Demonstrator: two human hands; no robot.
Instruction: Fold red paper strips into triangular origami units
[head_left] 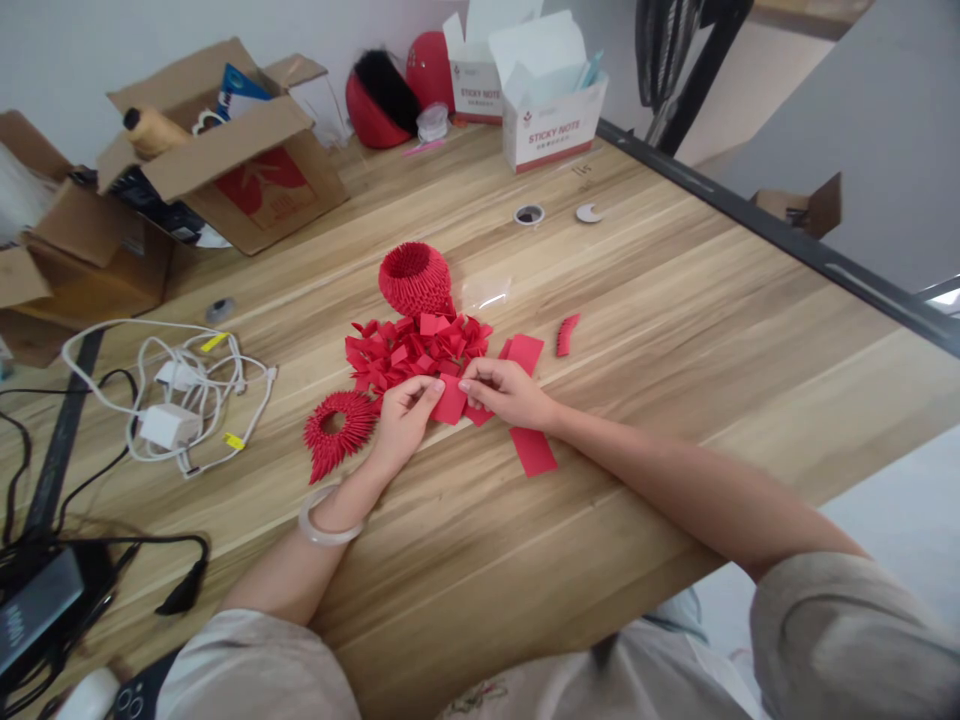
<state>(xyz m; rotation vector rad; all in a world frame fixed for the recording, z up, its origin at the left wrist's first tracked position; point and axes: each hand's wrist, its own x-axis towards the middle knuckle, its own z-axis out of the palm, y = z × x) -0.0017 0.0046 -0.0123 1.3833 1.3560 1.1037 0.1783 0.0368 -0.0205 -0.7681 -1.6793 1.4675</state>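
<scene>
- Left hand (405, 418): thumb and forefinger pinched together on the left edge of a red paper slip (450, 402).
- Right hand (510, 392): fingertips closed at the slip's right edge; the opposed grips presumably steady it.
- Slip sits at the near side of the folded-piece pile (409, 352), apparently for short reach.
- Loose strip (535, 453) lies right, likely kept separate from folded pieces.

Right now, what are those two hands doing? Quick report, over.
Left hand and right hand: both pinching red paper. Paper: small piece, between them. Nearest clutter: folded red pieces just beyond, spiky red ring beside left hand.
</scene>
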